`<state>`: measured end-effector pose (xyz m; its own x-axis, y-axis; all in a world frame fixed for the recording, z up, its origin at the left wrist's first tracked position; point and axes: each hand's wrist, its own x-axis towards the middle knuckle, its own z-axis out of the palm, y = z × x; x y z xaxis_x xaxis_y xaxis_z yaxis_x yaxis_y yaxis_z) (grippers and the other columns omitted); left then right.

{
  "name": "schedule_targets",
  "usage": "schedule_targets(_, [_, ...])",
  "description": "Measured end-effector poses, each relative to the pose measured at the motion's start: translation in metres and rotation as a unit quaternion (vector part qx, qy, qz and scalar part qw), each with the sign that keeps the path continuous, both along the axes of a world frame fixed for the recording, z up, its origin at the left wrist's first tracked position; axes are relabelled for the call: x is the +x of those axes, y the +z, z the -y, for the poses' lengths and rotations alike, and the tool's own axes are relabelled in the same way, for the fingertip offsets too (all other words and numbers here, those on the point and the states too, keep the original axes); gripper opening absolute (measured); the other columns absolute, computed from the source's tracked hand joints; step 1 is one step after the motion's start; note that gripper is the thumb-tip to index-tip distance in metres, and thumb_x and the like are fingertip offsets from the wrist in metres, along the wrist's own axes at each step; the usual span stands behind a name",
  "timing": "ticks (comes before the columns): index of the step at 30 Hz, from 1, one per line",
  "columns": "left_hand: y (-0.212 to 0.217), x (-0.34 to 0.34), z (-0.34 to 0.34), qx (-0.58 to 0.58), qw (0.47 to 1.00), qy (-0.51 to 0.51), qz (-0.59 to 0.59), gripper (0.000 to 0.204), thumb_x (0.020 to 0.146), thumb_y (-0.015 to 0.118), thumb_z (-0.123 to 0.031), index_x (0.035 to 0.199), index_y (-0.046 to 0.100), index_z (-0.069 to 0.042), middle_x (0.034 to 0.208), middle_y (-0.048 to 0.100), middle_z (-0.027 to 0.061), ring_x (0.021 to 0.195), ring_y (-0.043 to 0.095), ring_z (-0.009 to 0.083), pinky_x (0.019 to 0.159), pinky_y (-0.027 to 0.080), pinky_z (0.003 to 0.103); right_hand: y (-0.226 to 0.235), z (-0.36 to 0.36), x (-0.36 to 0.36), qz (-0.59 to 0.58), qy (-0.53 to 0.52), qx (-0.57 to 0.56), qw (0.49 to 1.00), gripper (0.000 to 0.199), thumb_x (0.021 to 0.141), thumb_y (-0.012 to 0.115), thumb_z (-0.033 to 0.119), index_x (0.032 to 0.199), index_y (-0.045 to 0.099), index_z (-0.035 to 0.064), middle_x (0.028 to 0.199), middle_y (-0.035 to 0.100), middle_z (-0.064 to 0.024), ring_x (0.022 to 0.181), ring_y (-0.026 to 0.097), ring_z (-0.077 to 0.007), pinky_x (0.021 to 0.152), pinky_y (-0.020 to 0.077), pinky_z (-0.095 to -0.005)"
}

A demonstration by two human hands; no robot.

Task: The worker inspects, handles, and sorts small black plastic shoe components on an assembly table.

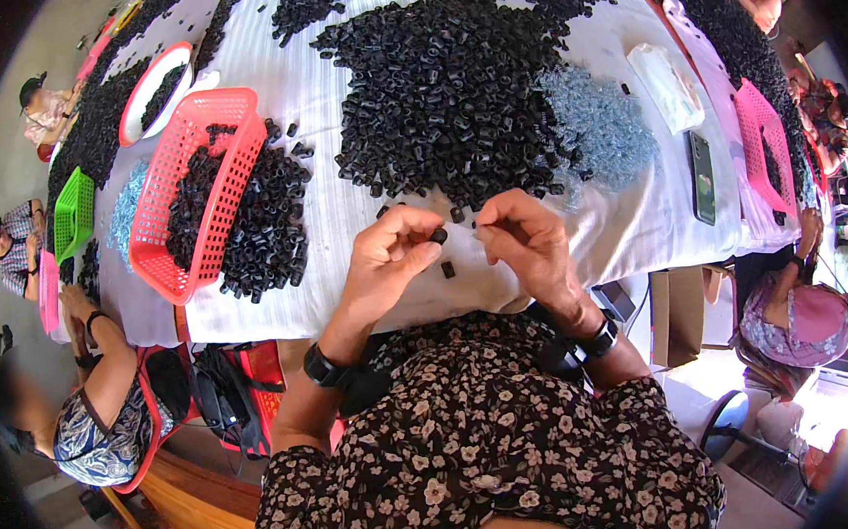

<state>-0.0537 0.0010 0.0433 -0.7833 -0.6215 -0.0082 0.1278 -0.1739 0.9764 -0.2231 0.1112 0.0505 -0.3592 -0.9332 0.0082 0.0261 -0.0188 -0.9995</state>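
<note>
White table (342, 221), black cap (439, 235) in left grip (389, 257)

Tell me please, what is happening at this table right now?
A person in a flowered dress sits at a long table covered with a white cloth. The left hand pinches a small black plastic cylinder at its fingertips. The right hand is raised close beside it, holding something too small to tell. Just beyond lies a big heap of the same black pieces, with a pile of small bluish metal springs to its right. A red plastic basket sits on the left. Other people work around the table.
</note>
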Motion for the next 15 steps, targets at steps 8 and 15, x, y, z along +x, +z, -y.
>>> schedule_targets(8, [0.001, 0.01, -0.004, 0.015, 0.999, 0.021, -0.026, 0.014, 0.085, 0.062, 0.0, 0.098, 0.058, -0.002, 0.09, 0.055, -0.0006, 0.086, 0.051, 0.0056, 0.078, 0.043, 0.022, 0.012, 0.015, 0.018, 0.087, 0.082, -0.035, 0.992, 0.007, 0.087, 0.059, -0.001, 0.091, 0.055, 0.0041, 0.081, 0.051, 0.0046, 0.065, 0.047, -0.0016, 0.057, 0.0408, -0.018])
schedule_targets(15, [0.002, 0.013, -0.008, -0.037, 0.999, 0.023, 0.017, 0.02, 0.087, 0.061, -0.005, 0.106, 0.058, -0.001, 0.094, 0.056, 0.0004, 0.087, 0.051, 0.0068, 0.078, 0.044, 0.023, 0.004, 0.014, 0.02, -0.038, 0.056, -0.039, 0.997, 0.007, 0.086, 0.057, -0.002, 0.088, 0.054, 0.0032, 0.077, 0.048, 0.0054, 0.066, 0.042, 0.0, 0.056, 0.0357, -0.0172])
